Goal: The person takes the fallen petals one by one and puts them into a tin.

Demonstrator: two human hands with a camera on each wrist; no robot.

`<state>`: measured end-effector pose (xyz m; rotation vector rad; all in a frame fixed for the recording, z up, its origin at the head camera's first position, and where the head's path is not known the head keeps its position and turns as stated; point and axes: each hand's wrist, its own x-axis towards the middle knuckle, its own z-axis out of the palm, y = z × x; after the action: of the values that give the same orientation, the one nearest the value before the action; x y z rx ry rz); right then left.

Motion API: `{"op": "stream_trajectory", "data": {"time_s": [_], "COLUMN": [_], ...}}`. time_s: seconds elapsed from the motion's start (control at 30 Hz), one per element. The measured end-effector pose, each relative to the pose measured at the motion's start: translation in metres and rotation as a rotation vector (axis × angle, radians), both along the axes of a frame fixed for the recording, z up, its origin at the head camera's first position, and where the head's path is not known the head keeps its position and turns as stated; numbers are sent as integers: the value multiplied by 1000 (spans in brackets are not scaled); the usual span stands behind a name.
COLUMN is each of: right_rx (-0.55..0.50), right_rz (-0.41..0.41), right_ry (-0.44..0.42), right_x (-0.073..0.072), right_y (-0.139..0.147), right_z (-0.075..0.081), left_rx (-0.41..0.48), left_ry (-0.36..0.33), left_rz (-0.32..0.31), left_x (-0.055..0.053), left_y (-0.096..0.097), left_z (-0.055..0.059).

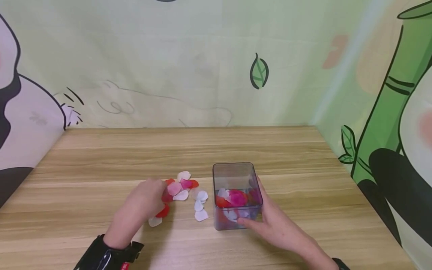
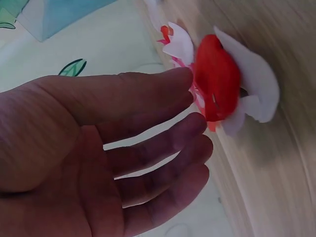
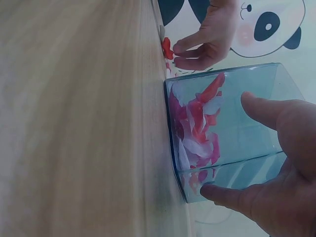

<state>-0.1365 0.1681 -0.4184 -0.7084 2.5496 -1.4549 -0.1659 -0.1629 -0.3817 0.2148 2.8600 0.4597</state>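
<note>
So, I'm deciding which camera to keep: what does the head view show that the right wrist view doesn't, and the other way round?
Only the head view shows the black wristband on the left arm, the bamboo drawing and how the loose petals spread over the table.

Only the right wrist view shows the ends of the fingers of the left hand, near a red petal, and a drawn panda's eye.

Both show the right hand holding the clear box with petals inside.
</note>
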Motion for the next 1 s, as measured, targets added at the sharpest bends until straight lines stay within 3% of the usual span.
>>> {"op": "stream_trajectory", "data": {"time_s": [0.13, 0.6, 0.9, 1.0], "right_rx": [-4, -8, -11, -13], "right_rz": [4, 14, 15, 12], "right_ry": [-3, 23, 15, 7], "right_x": [0, 0, 0, 0], "right_y": [0, 1, 0, 1], "right_z": [0, -1, -1, 0], "left_rx": [0, 19, 65, 90], "left_ry": [-37, -53, -5, 42], "left_rz": [3, -1, -37, -57], "left_x": [-1, -2, 0, 2], "left_y": [-3, -6, -2, -1], "left_z": [-3, -8, 1, 6]}}
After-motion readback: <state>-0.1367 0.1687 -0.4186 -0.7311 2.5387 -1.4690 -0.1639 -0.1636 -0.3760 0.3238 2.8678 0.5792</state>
